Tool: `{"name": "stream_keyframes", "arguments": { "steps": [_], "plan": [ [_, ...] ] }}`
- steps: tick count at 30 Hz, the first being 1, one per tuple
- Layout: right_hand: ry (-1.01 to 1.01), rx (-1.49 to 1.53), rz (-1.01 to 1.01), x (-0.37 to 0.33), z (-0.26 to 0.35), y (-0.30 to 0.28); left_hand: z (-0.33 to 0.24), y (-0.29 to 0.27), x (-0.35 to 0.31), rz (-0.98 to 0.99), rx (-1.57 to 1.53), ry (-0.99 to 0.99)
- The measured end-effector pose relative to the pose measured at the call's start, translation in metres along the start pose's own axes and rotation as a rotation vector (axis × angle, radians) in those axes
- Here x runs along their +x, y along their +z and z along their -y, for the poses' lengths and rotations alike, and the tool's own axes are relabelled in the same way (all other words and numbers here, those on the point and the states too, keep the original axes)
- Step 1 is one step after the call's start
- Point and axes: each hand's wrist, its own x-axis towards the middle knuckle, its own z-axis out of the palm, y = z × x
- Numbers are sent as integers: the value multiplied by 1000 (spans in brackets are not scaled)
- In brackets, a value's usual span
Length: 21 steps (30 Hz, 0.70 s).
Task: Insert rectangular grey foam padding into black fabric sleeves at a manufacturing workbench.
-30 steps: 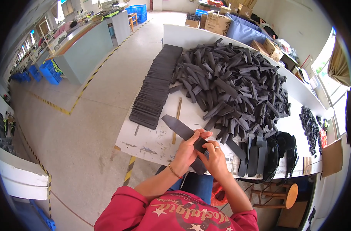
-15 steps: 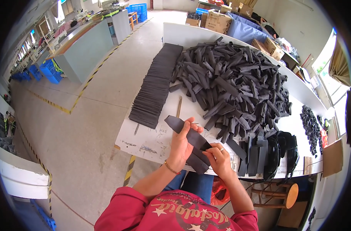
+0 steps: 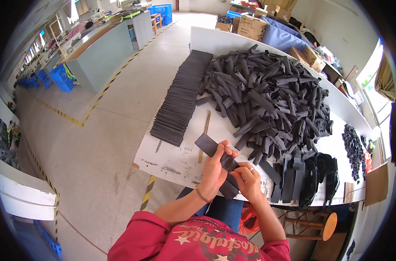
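Observation:
A dark fabric strip (image 3: 206, 144) runs slantwise through both hands above the near table edge. My left hand (image 3: 216, 167) is closed round its middle, the far end sticking out past the fingers. My right hand (image 3: 249, 179) pinches the strip's nearer part between thumb and fingers. Below the hands hangs another dark flap (image 3: 229, 188); whether it belongs to the same strip I cannot tell. A neat row of flat dark strips (image 3: 180, 100) lies on the left of the white table (image 3: 163, 152). Beyond my hands rises a big heap of loose, curled dark strips (image 3: 267, 100).
A thin wooden stick (image 3: 205, 135) lies between row and heap. Right of my hands are stacked dark pieces (image 3: 292, 180) and black curved parts (image 3: 322, 174). A low white board (image 3: 202, 39) edges the table's far side. A wooden stool (image 3: 326, 226) stands below at right.
My left hand has shifted slightly right and nearer my right hand, and the strip's far end now lies flatter. The whole view has moved a little.

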Motion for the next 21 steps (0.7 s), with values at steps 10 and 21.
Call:
{"name": "stream_keyframes", "arguments": {
  "steps": [10, 21],
  "plan": [
    [-8, 20, 30, 6, 1, 4, 2, -1, 0, -9, -13, 31],
    [32, 38, 62, 6, -1, 8, 2, -4, 1, -19, -7, 41]
  ]
}}
